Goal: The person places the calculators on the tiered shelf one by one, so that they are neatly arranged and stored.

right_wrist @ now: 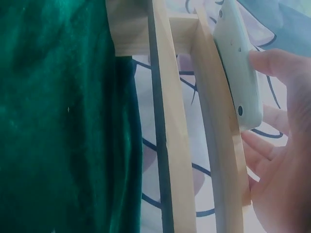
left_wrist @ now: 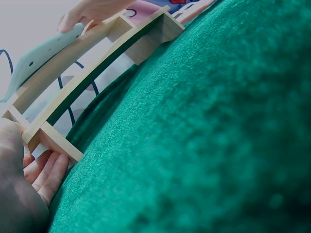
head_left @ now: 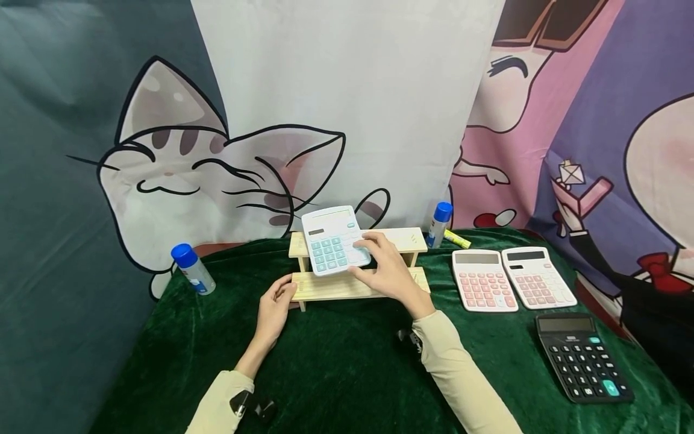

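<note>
A white calculator with light-blue keys (head_left: pixel 332 248) leans at a tilt on the two-tier wooden shelf (head_left: pixel 347 289), its lower edge over the lower step. My right hand (head_left: pixel 386 268) grips the calculator by its right side, thumb near the bottom corner and fingers over the right keys. In the right wrist view the thumb presses the edge of the calculator (right_wrist: pixel 238 73), and the other fingers lie close to the upper board. My left hand (head_left: pixel 273 307) holds the left end of the lower step; the left wrist view shows its fingers (left_wrist: pixel 51 174) curled around the end support.
Blue-capped spray cans stand at the left (head_left: pixel 194 270) and behind the shelf's right end (head_left: pixel 439 224), beside a yellow stick (head_left: pixel 457 239). To the right lie two pink-keyed calculators (head_left: pixel 485 281) (head_left: pixel 538 278) and a black calculator (head_left: pixel 582 358) on green cloth (head_left: pixel 347 361). A printed curtain hangs behind.
</note>
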